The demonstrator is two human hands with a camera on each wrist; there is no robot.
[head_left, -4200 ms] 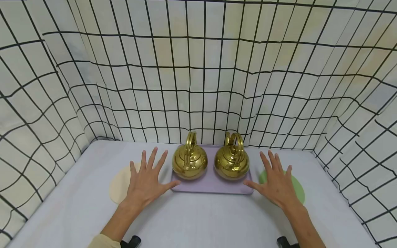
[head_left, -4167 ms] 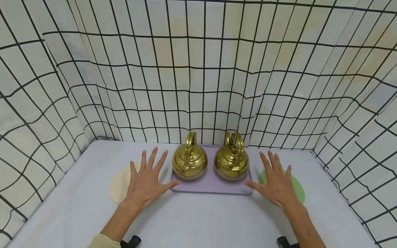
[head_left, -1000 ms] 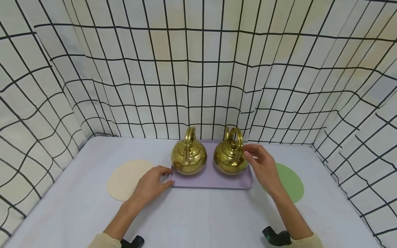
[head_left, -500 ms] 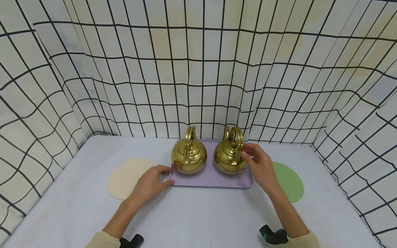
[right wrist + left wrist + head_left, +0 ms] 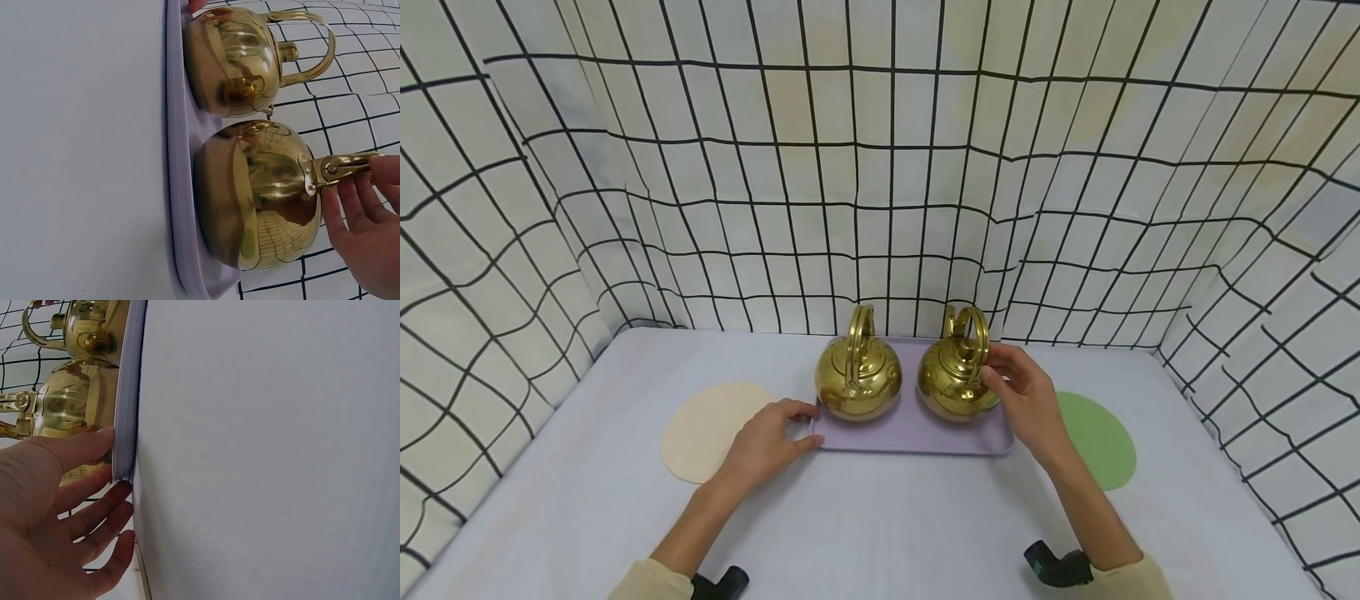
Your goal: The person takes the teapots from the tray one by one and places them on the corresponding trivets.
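My right hand (image 5: 1028, 408) pinches the round golden metal kettle's (image 5: 951, 393) handle (image 5: 344, 167); left hand (image 5: 766, 446), rectangular lilac tray's (image 5: 910, 438) left corner. Likely gripping step; next needs steadiness.

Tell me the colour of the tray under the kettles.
The tray is light purple, clearest in the head view.

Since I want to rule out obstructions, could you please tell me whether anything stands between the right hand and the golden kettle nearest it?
Nothing visible does: the right hand holds the handle of that golden kettle, and the other kettle stands on its far side.
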